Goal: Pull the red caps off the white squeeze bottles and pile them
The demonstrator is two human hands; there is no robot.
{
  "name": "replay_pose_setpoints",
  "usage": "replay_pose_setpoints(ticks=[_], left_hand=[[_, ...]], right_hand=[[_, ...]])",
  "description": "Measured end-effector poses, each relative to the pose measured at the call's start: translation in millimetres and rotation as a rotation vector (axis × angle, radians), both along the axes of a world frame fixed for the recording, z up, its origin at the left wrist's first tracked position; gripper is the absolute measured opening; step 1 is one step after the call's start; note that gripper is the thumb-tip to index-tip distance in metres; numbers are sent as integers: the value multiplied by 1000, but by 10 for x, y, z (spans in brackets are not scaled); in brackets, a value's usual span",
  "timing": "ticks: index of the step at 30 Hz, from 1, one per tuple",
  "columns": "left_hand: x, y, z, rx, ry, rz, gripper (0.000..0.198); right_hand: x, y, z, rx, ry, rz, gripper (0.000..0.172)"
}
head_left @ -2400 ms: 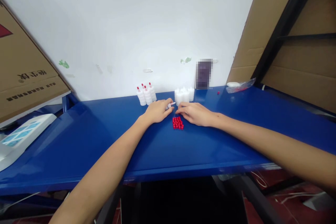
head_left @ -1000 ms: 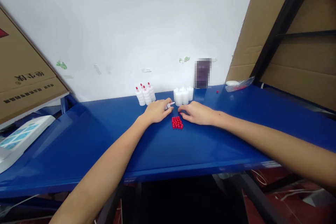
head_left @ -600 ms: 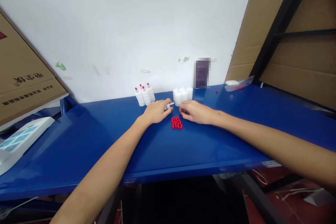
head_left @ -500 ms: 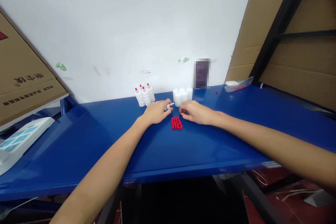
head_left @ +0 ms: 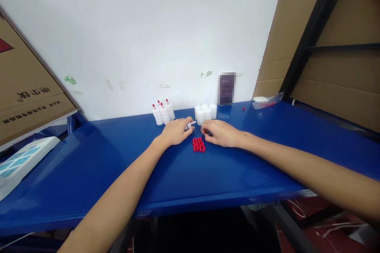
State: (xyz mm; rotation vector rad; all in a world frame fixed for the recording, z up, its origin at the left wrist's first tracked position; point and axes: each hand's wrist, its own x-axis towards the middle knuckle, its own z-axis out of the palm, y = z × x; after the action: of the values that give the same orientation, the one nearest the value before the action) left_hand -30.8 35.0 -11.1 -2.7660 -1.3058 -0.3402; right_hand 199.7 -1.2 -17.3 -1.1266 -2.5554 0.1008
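Observation:
My left hand [head_left: 177, 131] is closed around a small white squeeze bottle [head_left: 188, 126], tilted so its bare nozzle points right toward my other hand. The fingers hide most of the bottle's body. My right hand [head_left: 219, 132] has its fingertips pinched together just right of that nozzle; whatever sits between them is too small to make out. Below and between both hands, several red caps [head_left: 198, 145] stand in a tight block on the table. Behind the right hand is a cluster of white bottles [head_left: 203, 114] without red tips. Left of my left hand stand several red-tipped bottles [head_left: 163, 113].
The blue table [head_left: 184, 178] meets a white wall. A dark pixelated rectangle [head_left: 227, 89] leans there. One loose red cap [head_left: 244, 109] and a clear plastic bag [head_left: 268, 101] lie at the back right. A white power strip [head_left: 23, 162] and cardboard box [head_left: 32, 83] are left.
The view has tilted slightly, so everything sits a little lower. Both hands keep nearly the same pose; the left still grips the bottle and the right stays pinched beside its nozzle.

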Motion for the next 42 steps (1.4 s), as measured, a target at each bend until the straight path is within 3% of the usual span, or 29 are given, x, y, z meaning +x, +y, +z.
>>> replay_pose_setpoints(ticks=[11, 42], left_hand=[[6, -17, 12, 1, 6, 2, 36], [-11, 20, -23, 11, -6, -36, 38]], right_hand=[[10, -14, 0, 26, -66, -47, 26], [-14, 23, -59, 56, 46, 49, 27]])
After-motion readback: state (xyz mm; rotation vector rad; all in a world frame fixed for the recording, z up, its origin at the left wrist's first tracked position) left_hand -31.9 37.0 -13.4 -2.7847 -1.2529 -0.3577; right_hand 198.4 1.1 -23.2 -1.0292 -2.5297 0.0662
